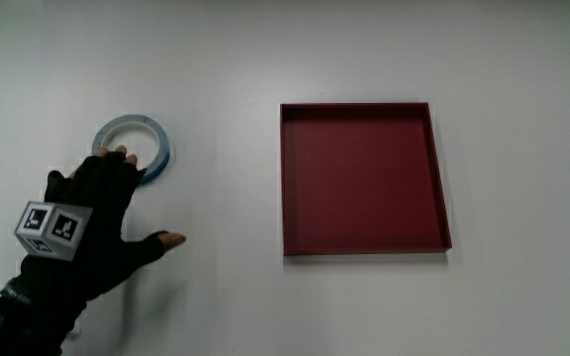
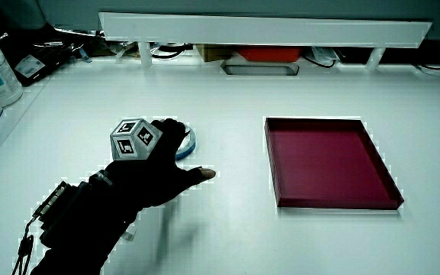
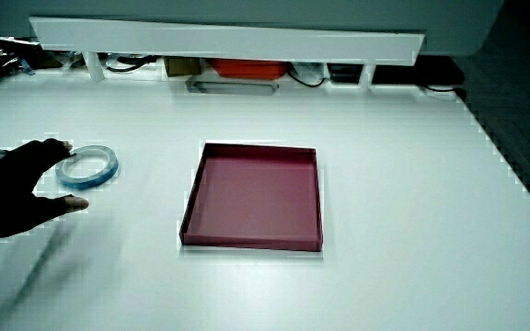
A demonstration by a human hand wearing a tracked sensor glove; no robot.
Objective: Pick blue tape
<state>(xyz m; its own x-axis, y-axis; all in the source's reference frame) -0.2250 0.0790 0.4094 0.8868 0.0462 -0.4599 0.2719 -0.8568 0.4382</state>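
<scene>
Your grip is apart and holds nothing: the hand [image 1: 95,213] lies with fingers spread, fingertips [image 1: 119,153] reaching onto the near rim of the blue tape [image 1: 135,146], thumb [image 1: 166,240] stretched out over the bare surface [image 1: 226,307] toward the red tray [image 1: 364,178]. You see the patterned cube [image 2: 134,139] on the back of the hand. The tape lies flat on the surface, beside the tray and well apart from it; in a side view [image 3: 88,165] it shows just past your fingers.
</scene>
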